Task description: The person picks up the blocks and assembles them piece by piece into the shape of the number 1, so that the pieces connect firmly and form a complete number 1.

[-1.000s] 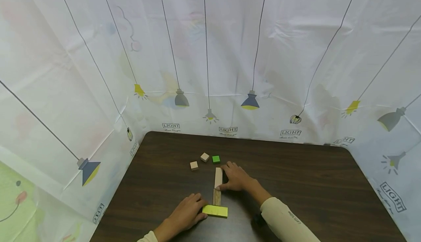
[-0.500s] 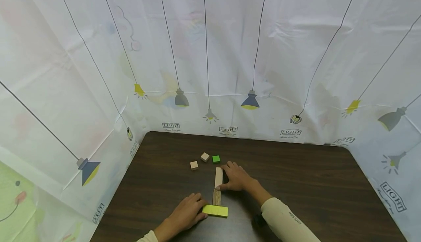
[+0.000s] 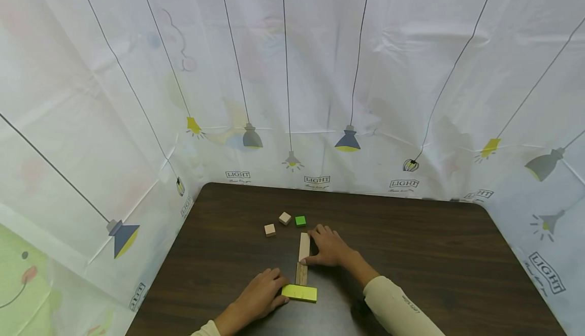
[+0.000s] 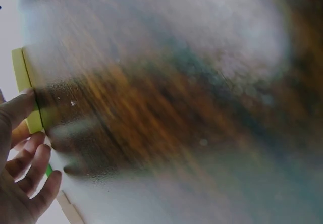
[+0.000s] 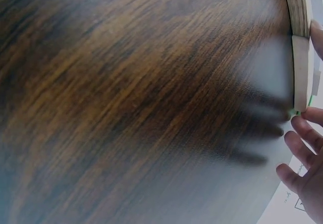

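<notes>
In the head view, my left hand pinches the left end of a flat yellow wooden block, which lies crosswise on the table; the left wrist view shows thumb and forefinger on opposite sides of the yellow block. A darker, grainy wooden block runs away from it, its near end against or very close to the yellow one. Beyond that, in line, lies a pale wooden block. My right hand holds this pale block lengthwise, thumb at the near end, forefinger at the far end.
Two small pale cubes and a small green block sit just beyond the row. The dark wooden table ends at a white lamp-print sheet. A dark shape shows beside my right sleeve.
</notes>
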`<act>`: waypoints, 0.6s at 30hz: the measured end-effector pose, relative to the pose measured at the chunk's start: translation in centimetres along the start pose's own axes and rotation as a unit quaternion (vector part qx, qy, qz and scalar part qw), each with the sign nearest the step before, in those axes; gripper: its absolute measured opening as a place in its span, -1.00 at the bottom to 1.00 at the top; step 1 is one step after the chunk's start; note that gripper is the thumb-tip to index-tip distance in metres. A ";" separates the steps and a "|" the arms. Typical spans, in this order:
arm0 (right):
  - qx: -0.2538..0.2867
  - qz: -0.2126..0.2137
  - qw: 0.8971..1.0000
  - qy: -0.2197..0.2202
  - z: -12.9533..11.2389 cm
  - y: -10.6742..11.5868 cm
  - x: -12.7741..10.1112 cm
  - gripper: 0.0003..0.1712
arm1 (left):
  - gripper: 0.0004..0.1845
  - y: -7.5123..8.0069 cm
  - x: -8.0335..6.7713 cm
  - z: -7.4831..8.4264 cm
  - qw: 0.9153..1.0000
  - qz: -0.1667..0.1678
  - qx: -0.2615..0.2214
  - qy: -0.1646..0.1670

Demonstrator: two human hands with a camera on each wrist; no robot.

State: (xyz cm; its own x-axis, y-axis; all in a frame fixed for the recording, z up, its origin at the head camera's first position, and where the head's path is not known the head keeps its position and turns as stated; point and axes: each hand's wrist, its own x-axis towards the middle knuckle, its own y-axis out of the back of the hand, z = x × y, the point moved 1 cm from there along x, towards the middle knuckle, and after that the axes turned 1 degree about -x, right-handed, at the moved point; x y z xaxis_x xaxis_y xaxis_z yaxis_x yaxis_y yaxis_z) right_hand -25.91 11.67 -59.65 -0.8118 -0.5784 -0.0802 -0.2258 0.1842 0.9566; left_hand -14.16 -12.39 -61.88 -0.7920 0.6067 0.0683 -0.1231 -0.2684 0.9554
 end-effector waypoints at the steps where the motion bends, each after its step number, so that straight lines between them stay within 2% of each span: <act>1: 0.000 0.000 1.000 -0.002 0.0 0.0 0.0 0.12 | -0.64 0.0 0.0 0.0 1.000 0.000 0.000 0.000; 18: 0.007 0.015 1.000 0.007 0.0 -0.3 -0.3 0.12 | -0.64 0.1 0.1 0.0 1.000 -0.003 0.001 0.002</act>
State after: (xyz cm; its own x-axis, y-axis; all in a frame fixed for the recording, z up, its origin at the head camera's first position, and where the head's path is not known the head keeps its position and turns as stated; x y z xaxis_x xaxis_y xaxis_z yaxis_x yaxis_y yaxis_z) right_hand -25.61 11.79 -59.89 -0.8106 -0.5836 -0.0477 -0.2090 0.2122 0.9546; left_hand -14.22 -12.39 -61.79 -0.7937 0.6051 0.0622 -0.1263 -0.2639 0.9562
